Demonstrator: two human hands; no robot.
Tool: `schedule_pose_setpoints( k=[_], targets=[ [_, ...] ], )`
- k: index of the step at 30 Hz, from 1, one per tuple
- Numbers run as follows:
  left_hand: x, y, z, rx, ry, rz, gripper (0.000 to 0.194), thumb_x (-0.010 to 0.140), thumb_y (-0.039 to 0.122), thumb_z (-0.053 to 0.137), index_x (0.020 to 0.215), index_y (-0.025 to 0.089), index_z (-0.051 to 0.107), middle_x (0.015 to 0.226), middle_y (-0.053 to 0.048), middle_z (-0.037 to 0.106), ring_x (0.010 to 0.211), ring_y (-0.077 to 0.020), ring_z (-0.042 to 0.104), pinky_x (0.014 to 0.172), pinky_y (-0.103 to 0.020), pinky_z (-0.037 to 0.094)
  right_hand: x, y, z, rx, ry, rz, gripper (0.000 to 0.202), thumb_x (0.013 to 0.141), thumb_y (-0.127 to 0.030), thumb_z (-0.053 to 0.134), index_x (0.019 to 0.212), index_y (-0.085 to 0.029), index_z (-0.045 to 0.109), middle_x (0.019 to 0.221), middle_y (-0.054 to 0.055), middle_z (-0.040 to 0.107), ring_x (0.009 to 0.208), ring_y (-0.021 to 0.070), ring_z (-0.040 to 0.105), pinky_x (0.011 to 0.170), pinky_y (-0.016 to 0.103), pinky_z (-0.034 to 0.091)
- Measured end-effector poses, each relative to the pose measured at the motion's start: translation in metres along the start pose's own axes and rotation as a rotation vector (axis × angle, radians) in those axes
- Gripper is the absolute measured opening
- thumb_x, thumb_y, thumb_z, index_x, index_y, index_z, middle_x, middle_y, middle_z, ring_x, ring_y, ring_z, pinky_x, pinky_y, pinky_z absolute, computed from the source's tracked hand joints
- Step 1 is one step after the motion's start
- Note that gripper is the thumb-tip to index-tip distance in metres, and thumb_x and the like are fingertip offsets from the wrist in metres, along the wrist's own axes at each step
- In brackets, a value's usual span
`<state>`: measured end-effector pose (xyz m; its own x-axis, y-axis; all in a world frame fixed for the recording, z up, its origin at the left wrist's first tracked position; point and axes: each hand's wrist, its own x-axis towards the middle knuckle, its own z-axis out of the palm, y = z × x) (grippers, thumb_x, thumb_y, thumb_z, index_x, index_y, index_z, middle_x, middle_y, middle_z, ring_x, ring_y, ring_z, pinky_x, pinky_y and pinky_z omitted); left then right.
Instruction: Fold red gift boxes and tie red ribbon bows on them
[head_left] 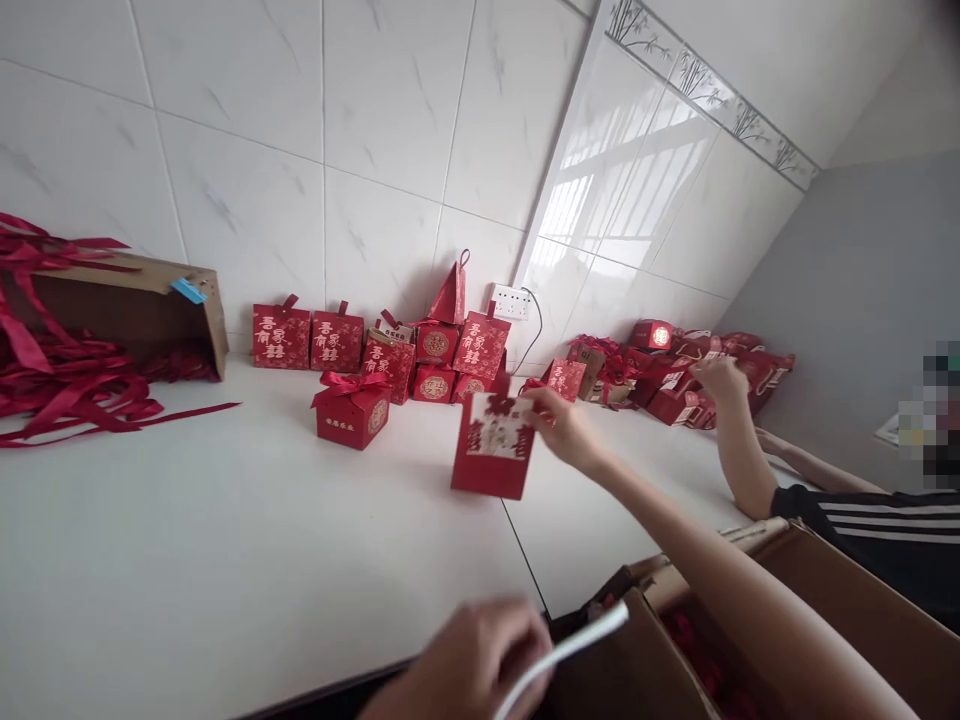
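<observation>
A red gift box with a pale printed panel (499, 445) stands near the table's middle, and my right hand (566, 430) pinches its upper right corner. Low in the view, my left hand (476, 655) is closed round a white strip (574, 645), blurred by motion. To the left of the held box sits a small red box with a ribbon bow (352, 415). Behind them, several red boxes (390, 360) line the wall, one a tall pointed box (450, 292) on top of another.
An open carton (214, 315) spills red ribbons (82, 405) at the left. Cardboard cartons (862, 590) stand at the lower right. Beyond them a person's arm (739, 450) reaches toward piled red boxes (675, 375). A white power strip (510, 302) is on the wall.
</observation>
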<state>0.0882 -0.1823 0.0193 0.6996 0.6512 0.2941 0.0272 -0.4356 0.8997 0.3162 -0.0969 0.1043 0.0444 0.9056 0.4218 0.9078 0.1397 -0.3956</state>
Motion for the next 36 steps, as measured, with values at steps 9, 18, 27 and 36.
schedule_pose_setpoints(
  k=[9,18,27,36],
  targets=[
    [0.102,-0.036,-0.098,0.374,0.682,0.453,0.017,0.081,0.031,0.053,0.094,0.02,0.051,0.102,-0.007,0.057,0.102,-0.0203,0.052,0.089,-0.034,0.043,0.015,-0.027,0.03,0.071,-0.203,-0.123,0.011,0.076,-0.015,0.052,0.085,-0.02,0.054,0.083,0.001,0.065,0.075,0.0153,0.061,0.066,0.025,0.045],
    [0.108,-0.057,-0.1,0.355,0.522,0.275,0.013,0.085,0.033,0.05,0.087,0.021,0.054,0.084,0.0,0.063,0.075,-0.0134,0.06,0.066,-0.022,0.047,-0.007,-0.046,0.056,0.175,-0.05,-0.232,0.008,0.082,-0.017,0.046,0.089,-0.02,0.047,0.079,0.003,0.06,0.068,0.0156,0.057,0.061,0.029,0.046],
    [0.087,-0.056,-0.072,0.391,0.604,0.465,0.031,0.084,0.016,0.042,0.114,0.016,0.034,0.1,-0.011,0.051,0.083,-0.0178,0.057,0.067,-0.032,0.05,-0.021,-0.051,0.058,0.271,0.01,-0.264,0.039,0.078,-0.037,0.062,0.111,-0.021,0.047,0.108,0.011,0.049,0.102,0.0239,0.054,0.079,0.041,0.053],
    [0.084,-0.066,-0.071,0.619,0.39,0.755,0.047,0.08,0.012,0.045,0.126,0.015,0.034,0.116,-0.015,0.051,0.113,-0.0249,0.048,0.092,-0.042,0.046,-0.017,-0.04,0.043,0.468,-0.106,-0.227,0.023,0.085,-0.027,0.052,0.107,-0.02,0.052,0.105,0.009,0.057,0.097,0.0205,0.057,0.084,0.04,0.05]
  ],
)
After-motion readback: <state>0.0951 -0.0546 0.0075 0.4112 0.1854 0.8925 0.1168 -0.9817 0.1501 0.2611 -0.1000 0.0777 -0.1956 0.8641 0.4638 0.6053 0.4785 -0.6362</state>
